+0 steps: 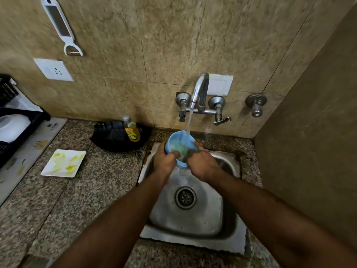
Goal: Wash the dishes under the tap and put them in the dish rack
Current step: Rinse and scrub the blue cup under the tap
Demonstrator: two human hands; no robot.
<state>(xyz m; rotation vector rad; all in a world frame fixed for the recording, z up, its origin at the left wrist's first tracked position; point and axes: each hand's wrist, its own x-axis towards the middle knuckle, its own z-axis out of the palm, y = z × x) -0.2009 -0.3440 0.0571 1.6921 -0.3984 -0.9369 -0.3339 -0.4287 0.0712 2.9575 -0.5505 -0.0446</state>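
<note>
A light blue bowl (pixel 174 142) is held over the steel sink (pixel 195 215), tilted toward me, with water from the tap (pixel 201 91) running into it. My left hand (pixel 164 161) grips the bowl's near left rim. My right hand (pixel 202 165) reaches into the bowl with a greenish scrub pad (pixel 182 151) under its fingers. A white square plate (pixel 63 163) smeared with yellow lies on the counter to the left. The black dish rack (pixel 17 120) stands at the far left edge with a white dish (pixel 11 127) in it.
A black tray (pixel 119 138) behind the sink's left corner holds a dish-soap bottle (pixel 132 131) and dark scrubbers. A white peeler (pixel 61 28) hangs on the tiled wall above a socket. A brown side wall closes the right. Granite counter surrounds the sink.
</note>
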